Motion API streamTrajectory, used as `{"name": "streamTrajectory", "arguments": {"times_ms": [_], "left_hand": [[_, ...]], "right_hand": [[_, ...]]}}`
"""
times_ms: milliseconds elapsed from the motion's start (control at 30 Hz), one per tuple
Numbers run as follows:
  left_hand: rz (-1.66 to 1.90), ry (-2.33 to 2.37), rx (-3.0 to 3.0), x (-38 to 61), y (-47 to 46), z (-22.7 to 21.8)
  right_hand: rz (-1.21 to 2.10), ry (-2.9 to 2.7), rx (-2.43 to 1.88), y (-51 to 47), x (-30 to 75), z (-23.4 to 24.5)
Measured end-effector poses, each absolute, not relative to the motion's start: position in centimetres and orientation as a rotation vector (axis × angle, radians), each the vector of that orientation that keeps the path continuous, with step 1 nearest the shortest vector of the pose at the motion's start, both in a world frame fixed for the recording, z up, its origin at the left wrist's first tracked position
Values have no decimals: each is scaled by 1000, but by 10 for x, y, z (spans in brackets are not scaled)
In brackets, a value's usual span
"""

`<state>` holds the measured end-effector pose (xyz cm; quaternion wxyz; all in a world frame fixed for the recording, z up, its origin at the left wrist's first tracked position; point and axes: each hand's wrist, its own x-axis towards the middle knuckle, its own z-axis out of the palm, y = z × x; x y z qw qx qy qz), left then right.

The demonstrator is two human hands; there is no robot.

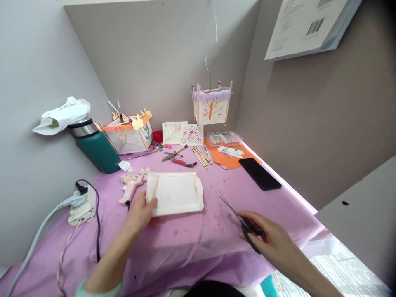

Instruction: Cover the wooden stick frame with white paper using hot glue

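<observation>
The right hand (272,239) is closed around the handles of black scissors (239,218), near the table's (173,247) front right edge; the blades are slightly apart and point up and left toward the frame. The left hand (140,212) rests on the purple cover nearer the front left, fingers curled over the near left corner of a white paper frame (175,193), pinning it flat. The frame lies at the middle of the table, with thin wooden sticks along its sides under the paper.

Just left of the frame lies a pink glue gun (131,187), touching or nearly touching it. At the left edge sits a power strip (82,204) with a black plug and cable (97,222) running toward the front.

Farther back, red-handled pruners (179,159) lie beside a bundle of sticks (201,156). A black phone (260,174) lies toward the right edge, next to an orange sheet (230,161). At the back left stands a green flask (94,146) with a crumpled tissue (63,115) on top, and beside it a paper lantern (128,134) tipped on its side. Two flower drawings (182,133) lean on the back wall. A finished lantern (212,105) with purple fringe hangs above the back edge.
</observation>
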<state>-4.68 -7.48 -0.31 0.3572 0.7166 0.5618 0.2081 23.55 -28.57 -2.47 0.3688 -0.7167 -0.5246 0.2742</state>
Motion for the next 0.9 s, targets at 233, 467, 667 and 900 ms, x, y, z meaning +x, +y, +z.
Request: {"name": "streamTrajectory", "arguments": {"times_ms": [233, 467, 667, 900], "left_hand": [[322, 1669, 2586, -50, -119, 20], [241, 522, 2905, 46, -91, 18], [41, 226, 2841, 80, -67, 2], [186, 434, 2906, 68, -77, -3]], "right_hand": [[545, -1495, -2001, -286, 229, -20], [364, -1662, -2184, -284, 228, -13], [340, -1687, -2261, -284, 234, -10], [331, -1735, -2228, -282, 231, -6]]}}
